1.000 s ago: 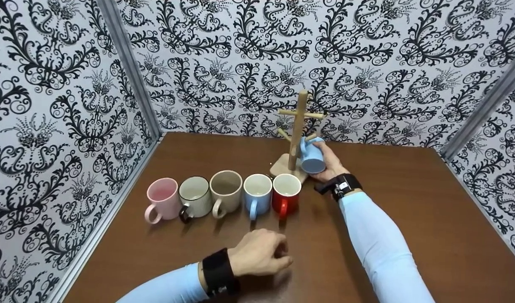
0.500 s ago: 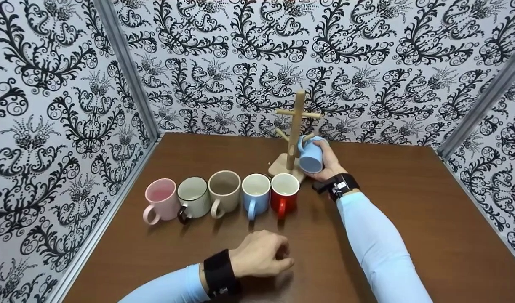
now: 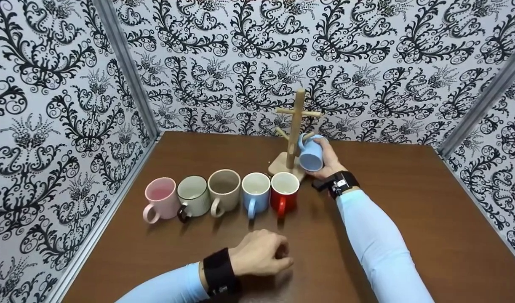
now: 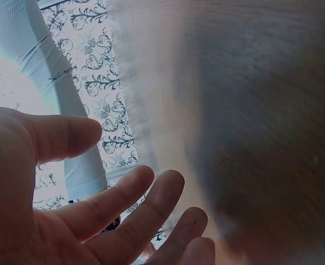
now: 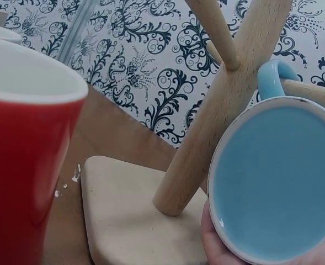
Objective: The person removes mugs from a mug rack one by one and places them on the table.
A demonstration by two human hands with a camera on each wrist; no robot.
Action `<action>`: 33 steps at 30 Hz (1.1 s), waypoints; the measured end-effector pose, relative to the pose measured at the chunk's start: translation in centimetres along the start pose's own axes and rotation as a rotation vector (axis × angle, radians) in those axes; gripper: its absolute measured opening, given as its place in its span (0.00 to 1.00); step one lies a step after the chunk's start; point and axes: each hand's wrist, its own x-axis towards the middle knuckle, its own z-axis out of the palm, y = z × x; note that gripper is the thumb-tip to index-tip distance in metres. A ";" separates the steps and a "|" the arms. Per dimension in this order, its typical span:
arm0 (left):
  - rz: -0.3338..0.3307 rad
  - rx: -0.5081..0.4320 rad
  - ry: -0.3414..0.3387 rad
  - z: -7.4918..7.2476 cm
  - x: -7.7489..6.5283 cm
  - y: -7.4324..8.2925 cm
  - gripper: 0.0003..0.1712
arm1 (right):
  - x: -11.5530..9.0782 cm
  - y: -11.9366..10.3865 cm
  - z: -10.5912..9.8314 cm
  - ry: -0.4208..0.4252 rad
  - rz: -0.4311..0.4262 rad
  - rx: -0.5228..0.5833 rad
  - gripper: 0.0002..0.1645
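My right hand (image 3: 328, 159) grips a light blue mug (image 3: 311, 155) at the right side of a wooden mug tree (image 3: 295, 126). The mug is tilted, its base facing me. In the right wrist view, the blue handle (image 5: 270, 80) sits at a lower wooden peg (image 5: 308, 91), which seems to run through its loop; the mug's mouth is hidden. My left hand (image 3: 261, 253) hovers at or just above the table, fingers loosely curled, holding nothing. The left wrist view shows its fingers (image 4: 134, 221) apart from any object.
Upright mugs stand in a row: pink (image 3: 161, 198), white with dark rim (image 3: 194, 195), beige (image 3: 224, 191), blue (image 3: 256, 193) and red (image 3: 284, 192). The red one is close to the tree's base (image 3: 278, 165). Patterned walls (image 3: 240, 63) border the brown table (image 3: 409, 202).
My right hand has turned and shifted the blue mug slightly at the peg. My left hand and the row of mugs stay as they were.
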 end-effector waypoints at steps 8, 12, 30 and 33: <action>-0.014 0.003 -0.010 0.1 0.0 0.0 0.11 | 0.1 -0.5 0.1 0.025 -0.020 -0.106 0.21; -0.023 -0.003 -0.015 0.1 0.0 -0.1 0.10 | 0.2 -0.9 0.1 0.058 -0.029 -0.165 0.22; -0.032 0.029 -0.014 0.3 0.1 -0.2 0.14 | -0.3 -1.7 0.3 0.068 -0.026 -0.194 0.29; -0.041 0.025 -0.017 0.3 0.0 -0.2 0.15 | -0.4 -1.7 0.3 0.089 -0.030 -0.210 0.31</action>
